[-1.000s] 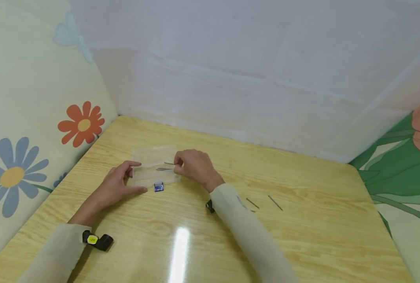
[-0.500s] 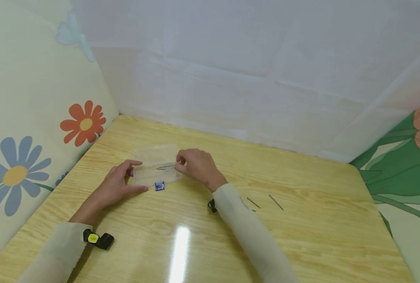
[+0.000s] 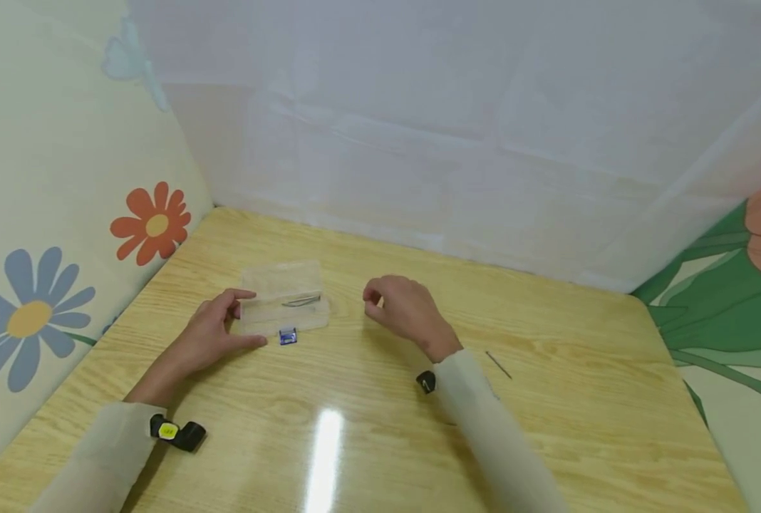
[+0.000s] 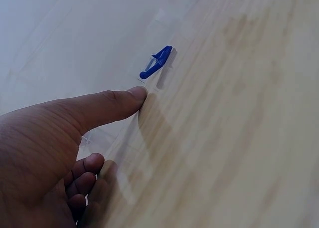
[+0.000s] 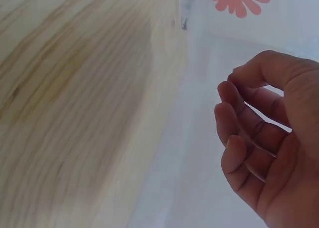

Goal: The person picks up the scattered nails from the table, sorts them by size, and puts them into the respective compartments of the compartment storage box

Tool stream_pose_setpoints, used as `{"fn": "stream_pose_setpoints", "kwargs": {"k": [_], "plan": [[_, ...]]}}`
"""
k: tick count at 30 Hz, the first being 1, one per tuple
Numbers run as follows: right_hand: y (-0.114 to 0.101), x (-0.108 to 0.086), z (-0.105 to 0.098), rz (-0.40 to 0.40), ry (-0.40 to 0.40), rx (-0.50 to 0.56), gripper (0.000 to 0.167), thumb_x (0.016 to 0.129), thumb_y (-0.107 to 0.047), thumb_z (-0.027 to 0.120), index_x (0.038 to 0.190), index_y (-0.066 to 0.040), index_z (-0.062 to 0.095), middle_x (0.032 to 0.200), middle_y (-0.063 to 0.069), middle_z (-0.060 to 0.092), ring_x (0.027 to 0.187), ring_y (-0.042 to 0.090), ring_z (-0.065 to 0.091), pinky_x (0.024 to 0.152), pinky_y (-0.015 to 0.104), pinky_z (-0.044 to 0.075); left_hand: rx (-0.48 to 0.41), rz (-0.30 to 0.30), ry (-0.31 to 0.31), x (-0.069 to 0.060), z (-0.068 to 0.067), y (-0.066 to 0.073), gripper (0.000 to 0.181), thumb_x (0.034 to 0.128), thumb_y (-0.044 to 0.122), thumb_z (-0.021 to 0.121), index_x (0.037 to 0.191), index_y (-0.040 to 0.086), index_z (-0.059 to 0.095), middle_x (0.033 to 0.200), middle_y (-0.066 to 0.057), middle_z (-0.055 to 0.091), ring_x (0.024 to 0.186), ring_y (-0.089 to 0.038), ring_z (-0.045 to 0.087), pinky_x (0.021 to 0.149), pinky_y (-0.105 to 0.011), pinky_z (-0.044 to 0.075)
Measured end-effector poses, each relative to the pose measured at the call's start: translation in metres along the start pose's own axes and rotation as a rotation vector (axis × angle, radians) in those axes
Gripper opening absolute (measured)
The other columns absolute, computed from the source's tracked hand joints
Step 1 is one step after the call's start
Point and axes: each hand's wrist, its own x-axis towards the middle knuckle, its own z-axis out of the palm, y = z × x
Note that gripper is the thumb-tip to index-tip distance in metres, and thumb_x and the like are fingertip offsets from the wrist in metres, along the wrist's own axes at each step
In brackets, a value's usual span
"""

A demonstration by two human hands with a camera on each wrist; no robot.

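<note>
Because the clear box point(image 3: 306, 319) stands open with its lid laid back, I can see slim nails point(image 3: 293, 303) lying together in its near half, on the left part of the tabletop point(image 3: 380, 434); only my head feed shows them. A blue clasp point(image 3: 287, 340) juts from the box's near edge, and any marking on it is too small for me to read. My left wrist feed shows that clasp more closely, as a deep blue bar beside clear plastic, with the thumb tip at the box's rim near it.

My left grip point(image 3: 212, 333) holds the box by its left end, thumb along the near edge and bent forefinger reaching over the end. My right grip point(image 3: 405, 308) hangs to the right of the box, apart from it, the forearm coming up from the lower right. Its fingers are loosely curled, and in the right wrist feed the thumb and forefinger tips overlap with nothing showing between them; I cannot tell whether they touch.

Beyond the right sleeve point(image 3: 492, 427), a lone nail point(image 3: 499, 365) lies on the tabletop. At the left cuff, a black wrist device point(image 3: 191, 437) bears a yellow patch point(image 3: 168, 432) whose dark marks I cannot read. A white sheet point(image 3: 419, 164) hangs behind, with a red flower point(image 3: 157, 226) pictured at left.
</note>
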Motion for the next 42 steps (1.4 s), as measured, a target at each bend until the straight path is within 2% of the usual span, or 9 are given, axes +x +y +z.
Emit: {"fn": "stream_pose_setpoints", "kwargs": {"k": [6,14,24,30,35,42], "plan": [[0.015,-0.026,-0.01,0.04,-0.011,0.007,0.017,0.1,-0.018,0.062,0.109,-0.013,0.076,0.099,-0.006,0.07,0.083,0.01,0.062,0.068,0.031,0.05,0.009,-0.027,0.001,-0.002,-0.003,0.0,0.085,0.0795,0.034,0.092,0.144,0.0,0.048,0.105,-0.01,0.043,0.1,-0.031,0.037,0.082,-0.046,0.03],[0.037,-0.063,-0.026,0.081,-0.003,-0.017,0.016,0.101,-0.019,0.064,0.109,-0.012,0.076,0.097,-0.005,0.07,0.079,0.011,0.062,0.066,0.033,0.051,0.012,-0.035,0.001,-0.004,-0.004,0.0,0.084,0.0804,0.034,0.091,0.144,-0.001,0.048,0.105,-0.011,0.043,0.1,-0.031,0.037,0.082,-0.046,0.03],[0.07,-0.108,-0.044,0.201,-0.02,-0.048,0.017,0.101,-0.017,0.063,0.106,-0.012,0.078,0.095,-0.004,0.071,0.08,0.013,0.063,0.07,0.037,0.052,0.012,-0.026,-0.004,-0.006,-0.005,0.0,0.084,0.0808,0.031,0.091,0.144,-0.002,0.047,0.105,-0.011,0.043,0.1,-0.031,0.038,0.083,-0.047,0.03],[0.085,-0.128,-0.045,0.276,-0.055,-0.071,0.014,0.099,-0.017,0.065,0.102,-0.012,0.078,0.091,-0.004,0.071,0.078,0.015,0.063,0.07,0.04,0.052,0.014,-0.021,-0.002,-0.007,-0.005,0.0,0.083,0.081,0.032,0.091,0.144,-0.002,0.048,0.105,-0.011,0.044,0.099,-0.031,0.037,0.082,-0.046,0.03],[0.093,-0.141,-0.044,0.31,-0.067,-0.08,0.011,0.097,-0.017,0.067,0.099,-0.012,0.077,0.091,-0.004,0.071,0.08,0.016,0.064,0.071,0.042,0.053,0.01,-0.023,-0.001,-0.007,-0.005,0.001,0.083,0.0809,0.032,0.091,0.144,-0.002,0.047,0.105,-0.011,0.044,0.1,-0.031,0.037,0.082,-0.046,0.03],[0.099,-0.155,-0.041,0.326,-0.08,-0.099,0.009,0.097,-0.018,0.072,0.098,-0.011,0.076,0.089,-0.003,0.071,0.076,0.014,0.064,0.066,0.038,0.053,0.015,-0.018,-0.001,-0.007,-0.005,-0.001,0.084,0.0805,0.031,0.091,0.144,-0.002,0.048,0.106,-0.012,0.045,0.099,-0.031,0.038,0.084,-0.047,0.031]]}}
